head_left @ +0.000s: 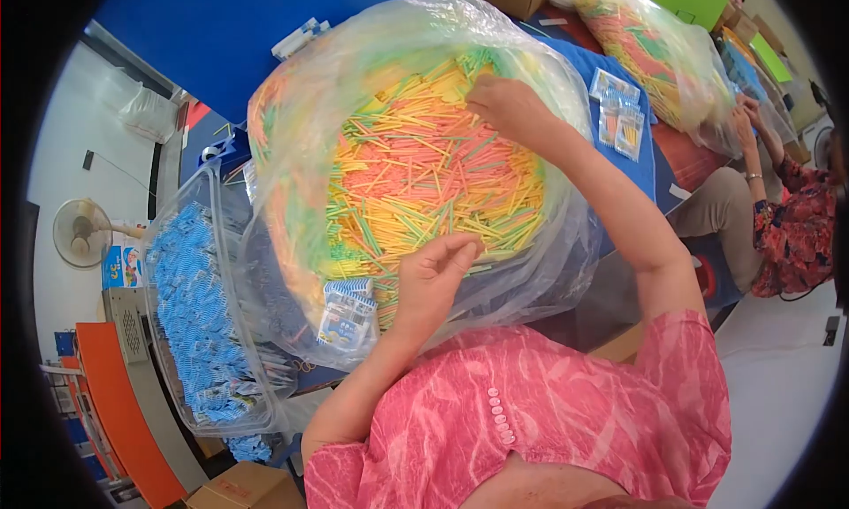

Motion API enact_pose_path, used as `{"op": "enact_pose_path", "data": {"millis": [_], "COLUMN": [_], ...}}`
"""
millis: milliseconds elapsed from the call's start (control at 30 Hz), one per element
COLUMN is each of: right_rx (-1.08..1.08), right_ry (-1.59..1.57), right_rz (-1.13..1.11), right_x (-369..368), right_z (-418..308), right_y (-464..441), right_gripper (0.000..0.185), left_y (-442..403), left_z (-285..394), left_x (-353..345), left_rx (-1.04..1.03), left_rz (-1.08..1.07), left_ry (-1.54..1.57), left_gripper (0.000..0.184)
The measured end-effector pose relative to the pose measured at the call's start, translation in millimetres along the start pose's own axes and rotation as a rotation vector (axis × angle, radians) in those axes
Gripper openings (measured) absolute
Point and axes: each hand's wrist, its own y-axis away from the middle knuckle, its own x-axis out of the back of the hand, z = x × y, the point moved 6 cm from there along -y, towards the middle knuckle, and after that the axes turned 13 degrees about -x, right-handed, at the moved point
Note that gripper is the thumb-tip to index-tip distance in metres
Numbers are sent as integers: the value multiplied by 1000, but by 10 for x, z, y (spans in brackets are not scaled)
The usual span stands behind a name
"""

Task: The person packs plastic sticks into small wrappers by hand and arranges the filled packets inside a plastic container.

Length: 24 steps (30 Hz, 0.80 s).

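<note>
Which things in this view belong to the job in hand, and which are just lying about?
Likely part of the job:
coloured sticks, beside the left hand and right hand
clear plastic bag around them
small packets at the bag's near edge
blue-striped packets on the left

Seemingly just lying about:
fan
cardboard box, bottom left

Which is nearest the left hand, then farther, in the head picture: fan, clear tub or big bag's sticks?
1. Sticks, right by the left hand.
2. Clear tub, on its left side.
3. Fan, far left, past the tub.
</note>
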Motion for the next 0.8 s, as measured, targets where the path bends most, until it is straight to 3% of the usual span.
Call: {"op": "enact_pose_path", "data": {"millis": [67,200,267,400,500,533,567,600,667,700,800], "right_rx": [58,234,135,26,233,250,163,75,108,124,143], "right_ry": [167,205,385,460,326,327,360,403,382,367,344], "right_rz": [14,108,-147,-357,-177,-290,-375,-448,-435,-439,-436], "right_x": [-191,-380,-581,-752,-860,-852,-866,-889,-868,-884,-904], "right_z": [83,86,109,189,413,371,350,359,376,399,482], "right_y": [-323,-627,-773,-959,-980,-1000,-1025,-1057,-1078,-1084,-1122], "right_gripper": [6,8,12,18,19,19,18,18,19,19,23], "left_y": [34,78,79,166,454,563,677,767,851,907,902], "left_z": [43,82,60,196,476,549,626,641,768,668,589], "left_x": [62,242,335,551,950,1102,1211,1287,1286,1334,1360], "left_rx": [6,8,-6,-5,-84,-82,-183,-143,-231,-161,-87], "left_rz": [1,44,55,115,198,202,188,212,118,107,178], "left_ry": [-40,-48,-71,-84,-489,-657,-900,-922,-1318,-1329,-1427], "left_gripper": [19,19,18,16,15,14,25,25,39,56,60]}}
